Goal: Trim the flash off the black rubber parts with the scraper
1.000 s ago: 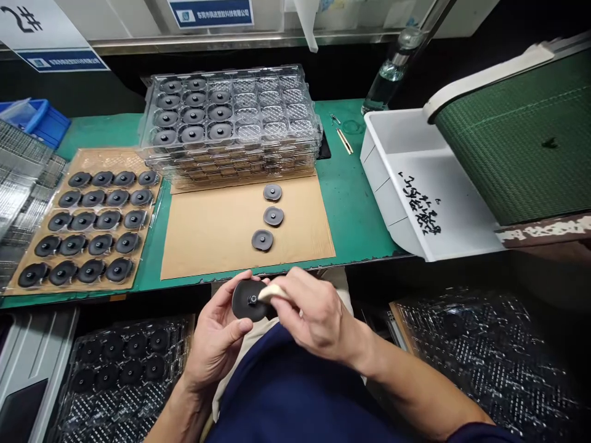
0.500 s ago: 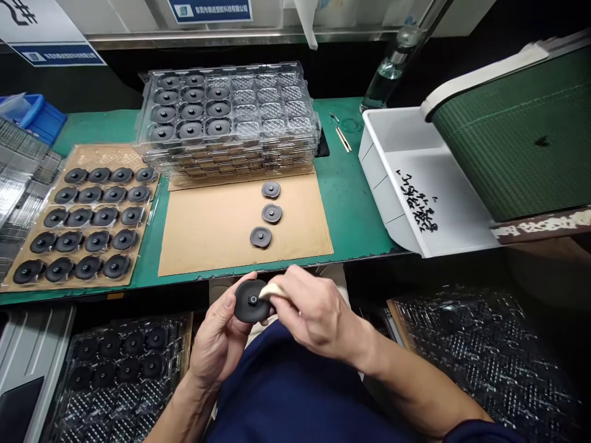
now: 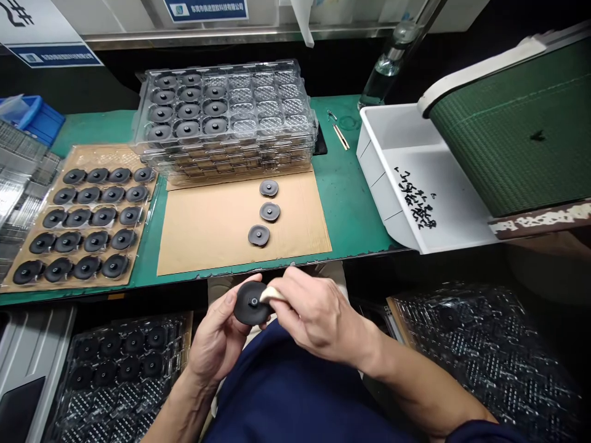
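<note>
My left hand (image 3: 218, 335) grips a round black disc (image 3: 247, 311) by its edge, in front of the table, with the disc's small centre knob facing up. My right hand (image 3: 311, 311) is closed on a cream-coloured cloth (image 3: 272, 294), whose tip touches the disc beside the knob. Beyond my hands, a cardboard sheet (image 3: 207, 234) lies on the green table with three similar discs in a column, the closest being a disc (image 3: 258, 235). At the left, a clear tray (image 3: 99, 206) on cardboard holds rows of these discs.
Stacked clear trays (image 3: 226, 147), the top one partly filled with discs, stand behind the cardboard. A white bin (image 3: 376, 166) with small black pieces sits at the right, under a green conveyor belt (image 3: 512, 135). A bottle (image 3: 383, 74) stands behind. More trays (image 3: 115, 381) lie below the table.
The view has shifted very slightly. My right hand and the cloth have moved a little against the disc, which my left hand still holds.
</note>
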{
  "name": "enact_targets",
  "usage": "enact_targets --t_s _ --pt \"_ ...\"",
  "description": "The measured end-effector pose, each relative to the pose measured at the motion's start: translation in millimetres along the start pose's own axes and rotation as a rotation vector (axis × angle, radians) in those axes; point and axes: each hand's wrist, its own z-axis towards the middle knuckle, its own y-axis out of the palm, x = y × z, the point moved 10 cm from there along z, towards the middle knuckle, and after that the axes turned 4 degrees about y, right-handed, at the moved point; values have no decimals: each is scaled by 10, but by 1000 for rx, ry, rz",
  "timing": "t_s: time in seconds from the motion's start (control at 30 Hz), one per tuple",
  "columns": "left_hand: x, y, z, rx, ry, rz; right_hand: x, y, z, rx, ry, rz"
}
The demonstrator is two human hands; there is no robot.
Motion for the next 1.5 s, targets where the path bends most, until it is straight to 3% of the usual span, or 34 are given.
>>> enact_targets --t_s 0.13,0.3,0.5,0.57,0.7,0.83,0.93,1.03,1.17,1.33,1.43,1.5 --pt "-47 66 3 -94 -46 62 -14 -16 -7 44 -31 -70" --pt "-49 -23 26 -9 -14 31 39 50 -81 -9 19 -123" --pt "-232 193 15 -242 -147 51 -146 -49 -2 59 -127 -221" --pt "-203 188 35 -214 -124 12 -160 -56 21 77 -139 -217" --pt "-57 16 111 -52 8 2 10 7 1 48 -12 -198" --pt "-200 37 140 -153 -126 46 36 51 1 -2 -43 -203" --pt "-340 119 105 -244 -260 -23 -150 42 62 -26 -247 -186" --pt "-377 178 77 -269 -302 -103 -300 27 112 -51 -426 -158" --pt "-369 156 92 -242 -291 -103 -225 14 210 -12 -359 -220" --pt "-343 82 122 -171 -282 -146 -324 152 168 -69 -448 -213" --pt "-280 87 149 -169 -225 -137 -226 119 239 -22 -352 -251" --pt "-274 95 157 -165 -221 -132 -232 118 253 -16 -363 -249"
